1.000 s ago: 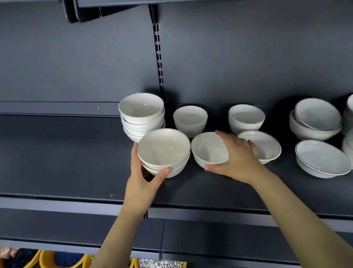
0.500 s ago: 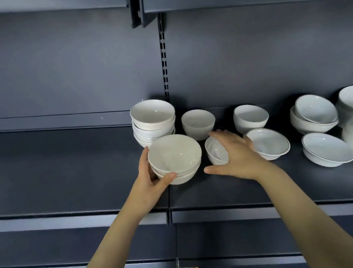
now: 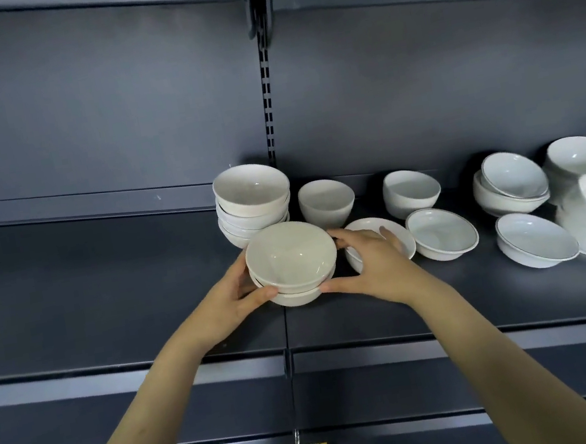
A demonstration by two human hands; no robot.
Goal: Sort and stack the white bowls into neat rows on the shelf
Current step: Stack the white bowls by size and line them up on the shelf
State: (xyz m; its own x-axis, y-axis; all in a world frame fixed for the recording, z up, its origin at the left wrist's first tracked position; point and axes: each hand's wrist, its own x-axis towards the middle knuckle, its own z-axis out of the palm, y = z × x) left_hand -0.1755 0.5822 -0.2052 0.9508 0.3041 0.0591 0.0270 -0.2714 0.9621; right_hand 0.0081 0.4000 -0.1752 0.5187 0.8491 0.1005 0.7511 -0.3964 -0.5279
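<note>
Moved: right hand (image 3: 376,266) has swung from the loose bowl (image 3: 362,227) to the front stack (image 3: 292,260).
Hands: left hand (image 3: 235,301) and right hand both clamped round that stack, thumbs on its near side.
Place: on the shelf (image 3: 101,292), just in front of the taller pile (image 3: 251,190).
Handling: probably ceramic, so stiff, slick, easily chipped and fairly heavy.
Hold: opposite sides, low on the bottom bowl.
</note>
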